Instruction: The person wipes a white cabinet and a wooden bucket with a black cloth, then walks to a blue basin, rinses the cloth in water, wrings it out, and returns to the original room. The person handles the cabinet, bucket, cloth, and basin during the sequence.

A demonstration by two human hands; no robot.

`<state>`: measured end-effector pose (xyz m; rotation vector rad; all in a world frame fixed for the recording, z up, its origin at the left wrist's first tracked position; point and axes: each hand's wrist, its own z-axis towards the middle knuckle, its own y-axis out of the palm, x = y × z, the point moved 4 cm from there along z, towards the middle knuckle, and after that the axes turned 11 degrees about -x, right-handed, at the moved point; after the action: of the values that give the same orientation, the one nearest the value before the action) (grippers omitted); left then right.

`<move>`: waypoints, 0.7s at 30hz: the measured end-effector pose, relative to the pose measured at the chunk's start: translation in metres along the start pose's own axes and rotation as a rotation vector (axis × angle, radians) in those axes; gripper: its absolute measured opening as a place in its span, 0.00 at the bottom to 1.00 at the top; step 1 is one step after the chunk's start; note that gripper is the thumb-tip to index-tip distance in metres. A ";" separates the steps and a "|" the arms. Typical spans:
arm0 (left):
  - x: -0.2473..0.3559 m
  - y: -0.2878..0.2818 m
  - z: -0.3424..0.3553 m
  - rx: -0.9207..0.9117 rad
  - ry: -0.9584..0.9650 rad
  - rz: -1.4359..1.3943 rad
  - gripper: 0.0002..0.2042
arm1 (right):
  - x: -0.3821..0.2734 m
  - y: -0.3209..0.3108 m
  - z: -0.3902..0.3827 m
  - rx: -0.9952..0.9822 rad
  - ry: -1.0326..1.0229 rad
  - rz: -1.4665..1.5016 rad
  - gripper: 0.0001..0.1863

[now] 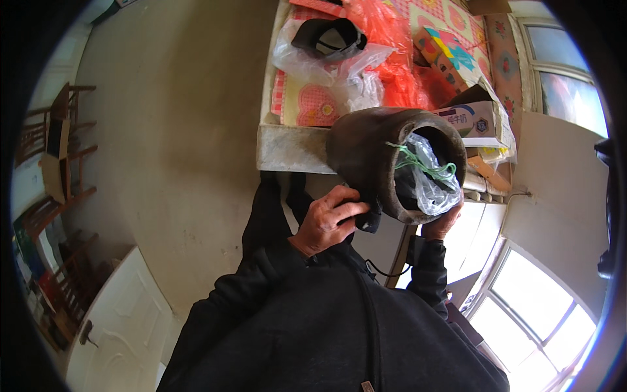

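A dark brown, thick-walled jar [366, 140] lies tilted at the edge of the ledge, its round mouth turned toward me. Inside the mouth sit a crumpled clear plastic bag [428, 186] and a green string [418, 162] that hangs over the rim. My left hand [331, 219] is closed on a black cloth [370, 217] against the jar's lower side. At the right of the rim, my right hand [443, 223] grips the jar from below, its fingertips partly hidden behind it.
On the pale ledge [290, 149] lie red plastic bags [385, 46], a black cap-like item [326, 38] on clear plastic, a white carton [473, 121] and a colourful box [444, 55]. Wooden chairs [75, 150] and a white door [121, 326] stand at left; windows [532, 294] at right.
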<state>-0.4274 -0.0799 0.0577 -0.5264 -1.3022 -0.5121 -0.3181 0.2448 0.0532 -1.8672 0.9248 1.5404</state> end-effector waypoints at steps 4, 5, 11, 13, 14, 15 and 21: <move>-0.032 -0.016 -0.009 0.234 -0.224 -0.024 0.20 | 0.004 -0.006 0.001 -0.021 0.034 0.042 0.30; -0.047 -0.022 -0.005 0.340 -0.316 -0.022 0.19 | 0.004 -0.008 0.001 -0.009 0.034 0.041 0.31; -0.147 -0.026 0.088 0.300 -0.227 -0.028 0.17 | 0.009 -0.015 0.002 -0.015 0.024 0.099 0.32; -0.177 -0.022 0.108 0.186 -0.236 -0.060 0.18 | 0.010 -0.019 0.002 -0.043 0.040 0.111 0.33; -0.192 -0.022 0.114 0.135 -0.297 -0.091 0.19 | 0.012 -0.022 0.002 -0.039 0.052 0.122 0.34; -0.205 -0.019 0.114 0.078 -0.377 -0.132 0.19 | 0.013 -0.025 0.002 -0.045 0.052 0.135 0.35; -0.200 -0.009 0.077 0.211 -0.502 0.111 0.11 | 0.021 -0.036 0.000 -0.022 0.067 0.157 0.36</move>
<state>-0.5296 -0.0272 -0.1236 -0.5660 -1.7703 -0.1459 -0.2877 0.2638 0.0315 -1.9112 1.1122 1.5928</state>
